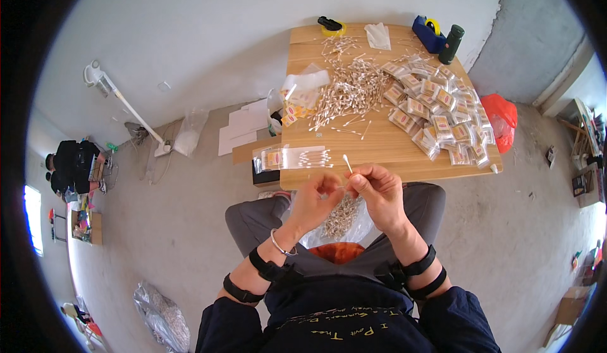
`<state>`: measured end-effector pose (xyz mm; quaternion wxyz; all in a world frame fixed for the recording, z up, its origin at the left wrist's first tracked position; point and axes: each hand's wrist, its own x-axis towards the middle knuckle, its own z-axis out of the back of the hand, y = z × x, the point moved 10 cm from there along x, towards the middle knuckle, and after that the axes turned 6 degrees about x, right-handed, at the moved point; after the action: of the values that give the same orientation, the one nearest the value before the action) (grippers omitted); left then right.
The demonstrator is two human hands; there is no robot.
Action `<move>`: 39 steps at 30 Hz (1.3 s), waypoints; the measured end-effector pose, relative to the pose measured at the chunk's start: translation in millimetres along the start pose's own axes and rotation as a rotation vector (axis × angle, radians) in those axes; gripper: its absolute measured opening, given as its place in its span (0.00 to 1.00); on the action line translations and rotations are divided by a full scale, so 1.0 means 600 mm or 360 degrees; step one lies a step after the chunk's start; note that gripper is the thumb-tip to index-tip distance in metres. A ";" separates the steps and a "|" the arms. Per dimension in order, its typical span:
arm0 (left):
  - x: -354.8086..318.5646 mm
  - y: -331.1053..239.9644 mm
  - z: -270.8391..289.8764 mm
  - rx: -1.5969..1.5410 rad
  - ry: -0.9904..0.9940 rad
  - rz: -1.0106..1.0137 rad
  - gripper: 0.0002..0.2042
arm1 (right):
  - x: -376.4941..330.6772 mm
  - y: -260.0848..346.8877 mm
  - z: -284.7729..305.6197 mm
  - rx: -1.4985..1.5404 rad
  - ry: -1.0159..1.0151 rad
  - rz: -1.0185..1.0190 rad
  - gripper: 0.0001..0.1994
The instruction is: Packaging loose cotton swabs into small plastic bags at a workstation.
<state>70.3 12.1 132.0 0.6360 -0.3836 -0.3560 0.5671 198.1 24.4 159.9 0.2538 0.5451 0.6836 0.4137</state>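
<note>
My right hand (377, 191) pinches a wooden cotton swab (347, 163) that points up and away over the table's near edge. My left hand (314, 202) is just beside it, fingers curled toward the same swab; whether it holds anything I cannot tell. Below my hands, on my lap, lies a clear bag of loose swabs (341, 217). On the wooden table (379, 144) right in front sits a clear packet with a row of swabs inside (297, 157).
A heap of loose swabs (351, 90) covers the table's middle and many filled packets (436, 109) its right side. At the far edge stand a blue tape dispenser (428, 33) and a dark bottle (451, 43). An orange bag (502, 122) lies on the floor right, white sheets (243, 128) left.
</note>
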 end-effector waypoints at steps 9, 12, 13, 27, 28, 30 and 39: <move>0.007 -0.111 0.052 -0.0856 -0.0267 -0.0392 0.15 | 0.000 0.014 -0.004 -0.0397 -0.0007 0.0184 0.04; 0.010 -0.097 0.033 -0.1122 -0.0187 -0.0362 0.16 | -0.002 0.019 -0.019 -0.0379 0.0030 0.0191 0.04; 0.011 -0.089 0.024 -0.1141 -0.0137 -0.0277 0.16 | -0.002 0.019 -0.023 -0.0362 0.0054 0.0163 0.05; 0.009 -0.112 0.029 -0.1465 -0.0089 -0.0353 0.16 | -0.005 0.010 -0.017 -0.0230 0.0106 0.0083 0.06; 0.006 -0.111 0.030 -0.1370 -0.0116 -0.0394 0.14 | -0.006 0.012 -0.020 -0.0320 0.0112 0.0108 0.05; 0.004 -0.106 0.030 -0.1276 -0.0141 -0.0434 0.13 | -0.007 0.014 -0.022 -0.0395 0.0132 0.0156 0.06; 0.006 -0.081 0.005 -0.1477 0.0110 -0.0204 0.11 | -0.009 0.001 -0.031 -0.0253 0.0229 -0.0062 0.09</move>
<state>89.7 12.8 176.9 0.4425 -0.6234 -0.5734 0.2945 185.3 13.8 169.7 0.2543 0.4788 0.6756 0.4997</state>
